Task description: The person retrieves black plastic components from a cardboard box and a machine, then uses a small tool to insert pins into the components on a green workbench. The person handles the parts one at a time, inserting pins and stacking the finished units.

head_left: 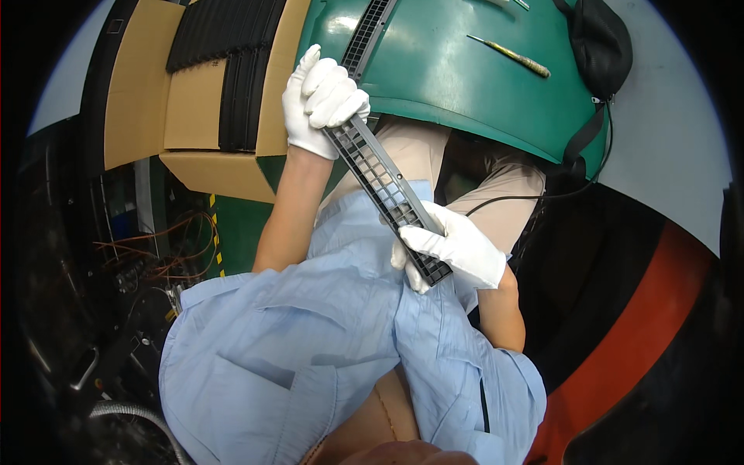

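Both my hands wear white gloves. Between them slants a long dark grey plastic grille strip (381,180) with rows of square openings, held over my lap. My right hand (457,246) grips its lower end, thumb on top and fingertips showing beneath. At the upper end my left hand (324,94) is closed, its curled fingers covering that end of the strip. Just beyond the left hand, a second dark grille strip (369,37) lies on the green table mat (434,74), partly hidden by that hand.
An open cardboard box (190,108) with stacked black ribbed parts (232,35) stands at the left. A thin screwdriver-like tool (510,56) lies on the mat. At the far right sits a black pouch (601,46) with a strap and cable. Orange wires (182,240) hang lower left.
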Available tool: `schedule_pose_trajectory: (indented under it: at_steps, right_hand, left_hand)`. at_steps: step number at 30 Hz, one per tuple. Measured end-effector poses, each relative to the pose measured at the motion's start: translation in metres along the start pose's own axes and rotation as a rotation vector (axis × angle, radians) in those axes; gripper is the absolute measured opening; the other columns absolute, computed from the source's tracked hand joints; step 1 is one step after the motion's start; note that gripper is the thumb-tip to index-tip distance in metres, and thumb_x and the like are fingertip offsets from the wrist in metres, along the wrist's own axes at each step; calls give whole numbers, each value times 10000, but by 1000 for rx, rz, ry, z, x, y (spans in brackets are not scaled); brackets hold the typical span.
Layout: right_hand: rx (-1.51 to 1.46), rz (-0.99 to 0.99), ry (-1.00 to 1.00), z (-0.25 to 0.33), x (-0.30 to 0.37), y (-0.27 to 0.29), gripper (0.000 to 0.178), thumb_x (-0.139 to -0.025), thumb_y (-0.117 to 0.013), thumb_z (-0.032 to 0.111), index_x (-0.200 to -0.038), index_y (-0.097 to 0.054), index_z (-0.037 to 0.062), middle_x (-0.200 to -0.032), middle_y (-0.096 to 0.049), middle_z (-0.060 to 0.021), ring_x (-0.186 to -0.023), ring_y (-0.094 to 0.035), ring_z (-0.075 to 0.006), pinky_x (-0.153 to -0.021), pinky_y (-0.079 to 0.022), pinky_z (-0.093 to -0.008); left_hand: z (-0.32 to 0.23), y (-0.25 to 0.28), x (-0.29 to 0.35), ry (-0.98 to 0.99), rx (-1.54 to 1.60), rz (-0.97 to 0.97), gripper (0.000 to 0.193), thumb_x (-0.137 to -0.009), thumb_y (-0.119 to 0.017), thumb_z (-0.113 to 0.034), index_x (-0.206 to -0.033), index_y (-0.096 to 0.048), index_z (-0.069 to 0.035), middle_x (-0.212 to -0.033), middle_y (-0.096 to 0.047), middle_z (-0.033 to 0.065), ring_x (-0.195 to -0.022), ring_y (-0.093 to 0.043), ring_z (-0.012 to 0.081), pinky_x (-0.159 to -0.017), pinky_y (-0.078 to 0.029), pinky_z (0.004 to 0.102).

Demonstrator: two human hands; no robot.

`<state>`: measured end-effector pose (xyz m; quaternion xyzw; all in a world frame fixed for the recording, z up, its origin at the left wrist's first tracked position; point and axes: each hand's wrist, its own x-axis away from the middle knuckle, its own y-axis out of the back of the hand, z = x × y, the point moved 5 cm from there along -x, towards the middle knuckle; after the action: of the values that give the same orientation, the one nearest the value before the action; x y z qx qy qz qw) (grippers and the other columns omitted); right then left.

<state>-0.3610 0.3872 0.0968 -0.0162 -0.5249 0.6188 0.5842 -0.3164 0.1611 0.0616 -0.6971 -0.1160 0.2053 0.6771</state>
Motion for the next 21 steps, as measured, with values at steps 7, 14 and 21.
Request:
schedule_pose_trajectory:
  at_steps: [7,14,21]
  right_hand:
    - [-163,113,36,-15,-4,5,562,-1058,-365,501,-1252,-572,15,-1007,-729,-192,-743,-733,-251,-647,-596,-322]
    - [-59,73,63,-14,-9,2,910,-960,-220,730,-1394,-448,-37,-1006,-704,-235,-707,-718,-278,-661,-612,-361]
    - [-88,72,147,-20,-17,10,968,-938,-171,760,-1428,-386,-46,-1013,-694,-253,-649,-709,-271,-596,-604,-339]
  left_hand:
    - [5,11,3,37,92,13,537,-1082,-305,-255,-552,-348,-182,-394,-331,-11,-302,-355,110,-398,-367,259]
    - [7,9,3,50,102,22,540,-1081,-320,-265,-547,-349,-184,-393,-331,-10,-301,-354,112,-391,-369,258]
    - [9,12,1,97,55,54,550,-1065,-334,-286,-524,-343,-187,-401,-342,-16,-310,-345,123,-454,-381,288]
